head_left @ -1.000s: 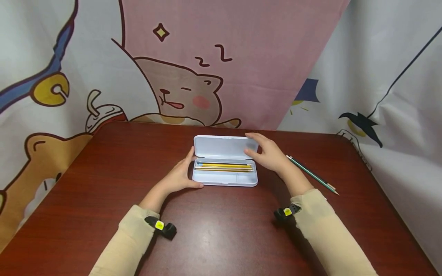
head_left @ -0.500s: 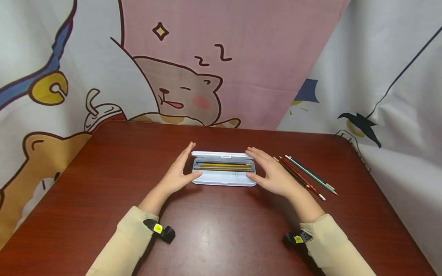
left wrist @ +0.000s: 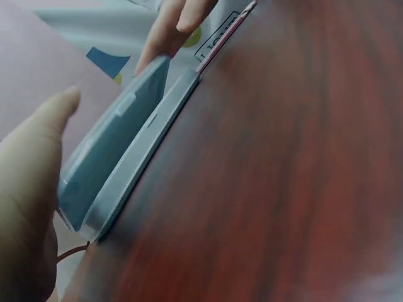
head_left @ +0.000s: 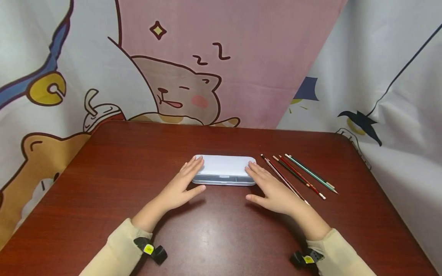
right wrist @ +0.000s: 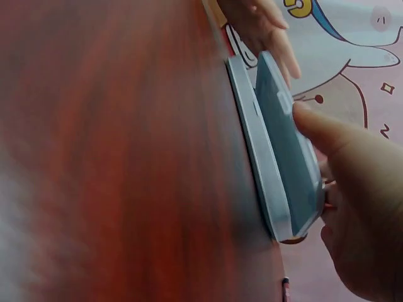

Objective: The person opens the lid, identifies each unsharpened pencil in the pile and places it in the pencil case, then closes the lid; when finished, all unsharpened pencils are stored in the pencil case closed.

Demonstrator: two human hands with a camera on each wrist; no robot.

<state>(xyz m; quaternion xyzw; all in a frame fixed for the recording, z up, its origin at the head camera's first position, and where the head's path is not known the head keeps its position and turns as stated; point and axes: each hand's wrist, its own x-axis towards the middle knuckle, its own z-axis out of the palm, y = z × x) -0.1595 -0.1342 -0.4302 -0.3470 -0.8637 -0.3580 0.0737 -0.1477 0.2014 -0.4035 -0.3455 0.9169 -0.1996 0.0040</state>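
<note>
A white pencil case lies on the table, its lid lowered but leaving a gap along the front edge. Both wrist views show this gap between the lid and the base. The fingers of my left hand rest on the lid's left end, thumb held apart in front. My right hand touches the lid's right end with extended fingers, thumb also apart. Pencils inside are now hidden by the lid.
Several loose pencils lie slanted right of the case, among them a red pencil and a teal pencil. My right hand and forearm are close beside them. A cartoon-printed curtain hangs behind the dark red table.
The lid has swung forward and down from fully open, covering the pencils inside. Both hands have moved with it toward me, and the right arm's shift reveals more loose pencils.
</note>
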